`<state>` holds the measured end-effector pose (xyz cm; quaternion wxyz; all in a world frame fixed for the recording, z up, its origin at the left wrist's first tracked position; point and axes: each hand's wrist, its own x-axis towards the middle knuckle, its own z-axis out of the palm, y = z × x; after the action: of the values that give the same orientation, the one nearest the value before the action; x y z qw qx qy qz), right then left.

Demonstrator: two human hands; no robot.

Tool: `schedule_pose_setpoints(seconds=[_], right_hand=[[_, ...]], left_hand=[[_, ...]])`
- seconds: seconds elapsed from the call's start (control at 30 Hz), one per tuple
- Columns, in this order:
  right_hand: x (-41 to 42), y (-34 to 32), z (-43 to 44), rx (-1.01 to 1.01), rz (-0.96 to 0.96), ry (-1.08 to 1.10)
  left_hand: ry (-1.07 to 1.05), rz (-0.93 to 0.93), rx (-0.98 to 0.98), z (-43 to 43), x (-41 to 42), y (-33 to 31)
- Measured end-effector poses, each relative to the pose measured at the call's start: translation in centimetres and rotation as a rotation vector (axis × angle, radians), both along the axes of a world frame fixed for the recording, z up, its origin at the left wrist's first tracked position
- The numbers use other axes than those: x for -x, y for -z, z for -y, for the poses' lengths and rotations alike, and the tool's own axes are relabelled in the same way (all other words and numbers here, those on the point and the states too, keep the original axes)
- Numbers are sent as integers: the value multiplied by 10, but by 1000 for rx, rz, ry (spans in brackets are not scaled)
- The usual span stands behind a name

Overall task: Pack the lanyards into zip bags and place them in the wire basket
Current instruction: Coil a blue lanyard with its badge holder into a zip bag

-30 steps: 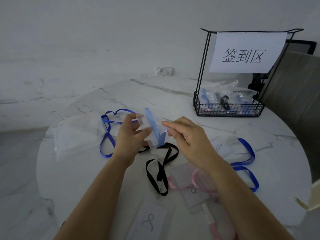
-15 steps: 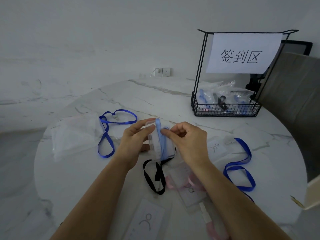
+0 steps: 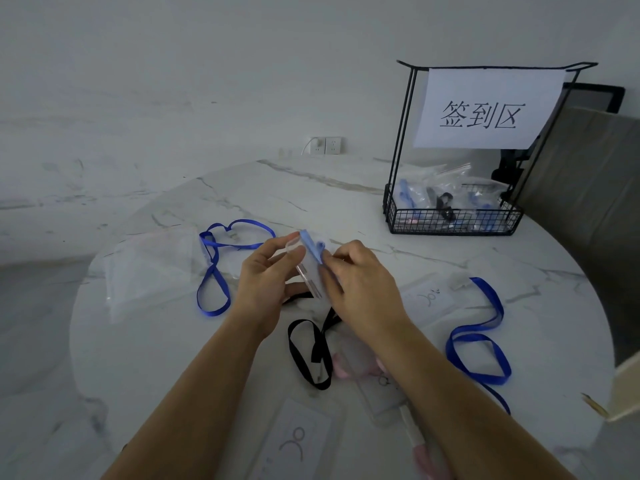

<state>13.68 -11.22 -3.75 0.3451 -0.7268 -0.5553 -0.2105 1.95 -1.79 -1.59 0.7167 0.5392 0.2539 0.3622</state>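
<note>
My left hand and my right hand together hold a clear badge holder with a light blue strap wound around it, above the table's middle. A blue lanyard lies to the left, partly on a pile of clear zip bags. A black lanyard lies under my hands. Another blue lanyard with its card lies at the right. A pink lanyard is partly hidden by my right arm. The black wire basket stands at the back right with several filled bags.
The round white marble table ends close at left and right. A paper sign hangs on the basket's tall frame. A loose badge card lies near the front edge. A chair back stands right of the table.
The strap has been wound tighter around the badge holder. My right hand has closed in from the side onto the bundle, and both hands now press it together.
</note>
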Motion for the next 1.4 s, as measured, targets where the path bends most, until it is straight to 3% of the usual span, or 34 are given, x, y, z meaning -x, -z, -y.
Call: schedule_pose_setpoints(seconds=[0.1,0.17,0.23,0.33,0.4,0.47,0.6,0.8,1.0,1.27,1.4], right_hand=[[-1,-1,-3,25,186,66],[0,-3,-1,24,178,77],[4,-4,0,28,-58,-21],[9,-13,4,126,-717,-209],[8,-19,7,145,-902,-234],[8,-21,9,191,-871,-248],[4,-7,6,210,-626,-184],[-6,1,3,56,-412,-173],[-6,0,2,-190,-328,-159],[-2,-2,1,-427,-655,-121],[2,-4,-2,-365,-920,-155]], left_hand=[[10,5,-11,2,0,1],[11,24,-12,2,1,1],[-6,35,-28,2,2,0],[-18,11,-85,1,3,0],[-7,-5,-108,2,2,1],[1,-14,-107,2,1,1],[-15,-23,-39,0,0,0],[-30,-17,30,-6,3,3],[-108,1,92,-13,2,8],[-152,91,268,-18,-1,11],[-231,162,384,-26,2,15]])
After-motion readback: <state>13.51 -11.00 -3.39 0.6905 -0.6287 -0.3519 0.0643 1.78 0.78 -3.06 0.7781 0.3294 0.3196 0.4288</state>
